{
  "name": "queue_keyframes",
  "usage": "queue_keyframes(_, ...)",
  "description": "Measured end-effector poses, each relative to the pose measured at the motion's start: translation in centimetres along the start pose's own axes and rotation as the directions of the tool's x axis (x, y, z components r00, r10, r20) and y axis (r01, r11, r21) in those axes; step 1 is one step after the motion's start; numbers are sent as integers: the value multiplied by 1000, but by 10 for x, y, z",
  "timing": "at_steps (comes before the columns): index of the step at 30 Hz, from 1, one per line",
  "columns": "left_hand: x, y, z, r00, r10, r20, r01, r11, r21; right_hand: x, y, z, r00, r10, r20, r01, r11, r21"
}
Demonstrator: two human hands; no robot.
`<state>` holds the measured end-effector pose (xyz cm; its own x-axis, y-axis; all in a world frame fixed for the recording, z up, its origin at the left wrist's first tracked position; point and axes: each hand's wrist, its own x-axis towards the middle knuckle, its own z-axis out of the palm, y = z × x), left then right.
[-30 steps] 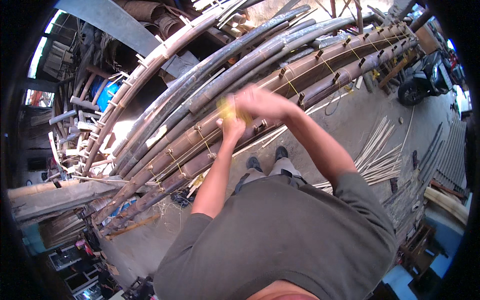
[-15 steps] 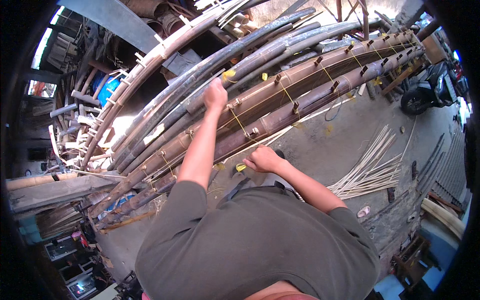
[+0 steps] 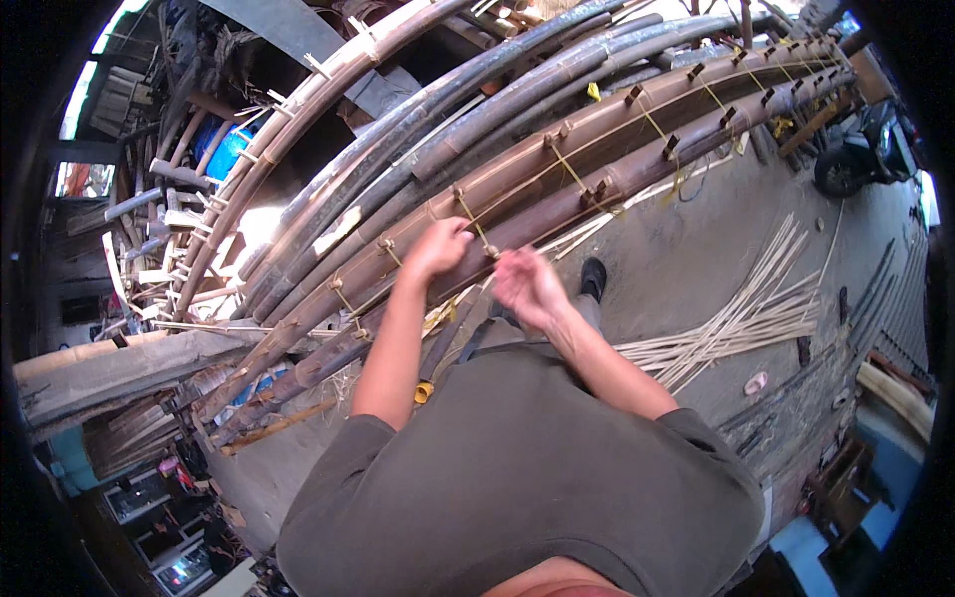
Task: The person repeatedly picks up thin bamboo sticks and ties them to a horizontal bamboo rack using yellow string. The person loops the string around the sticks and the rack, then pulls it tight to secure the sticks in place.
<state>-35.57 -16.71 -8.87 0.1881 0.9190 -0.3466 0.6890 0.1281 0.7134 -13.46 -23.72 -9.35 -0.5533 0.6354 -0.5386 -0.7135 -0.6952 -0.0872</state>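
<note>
Two long brown bamboo poles run side by side before me, a far pole (image 3: 517,181) and a near pole (image 3: 537,231). Short pegs stick out of both, and yellow cord (image 3: 475,216) is stretched between facing pegs. Over the far pole, just below one peg, my left hand (image 3: 438,249) is closed; whatever its fingers grip is hidden. My right hand (image 3: 532,289) is beside the near pole, by the cord-wrapped peg (image 3: 490,252). Motion smears its fingers, so their grip is unclear.
More curved bamboo poles (image 3: 448,124) lie beyond the pair. A pegged bamboo arc (image 3: 261,149) rises at the far left. Thin pale strips (image 3: 736,313) are heaped on the floor at right. A yellow bundle (image 3: 424,392) is near my left elbow; a motorbike (image 3: 865,159) stands far right.
My left hand has come down and nearer from beyond the far pole. My right hand has moved up to the near pole's peg and turned. The view has shifted slightly.
</note>
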Motion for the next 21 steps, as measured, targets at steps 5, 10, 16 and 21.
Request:
queue_keyframes(5, -14, 34, 34, 953, -23, -302, 87, 976, 199, 10, 19, 121, 615, -689, 384, 666, 193, -720)
queue_keyframes(10, 2, 11, 33, 929, 108, -355, 17, 943, 333, 83, -37, 161, 855, -216, 471, 10, -902, -432)
queue_keyframes(16, -14, 23, 15, 951, -48, -306, 85, 990, 110, 112, -55, 155, 914, -27, 404, 359, 519, -776)
queue_keyframes(21, -11, 42, 16, 940, -53, -337, 91, 991, 100, 8, -19, 42, 809, 277, 518, 588, -400, -703)
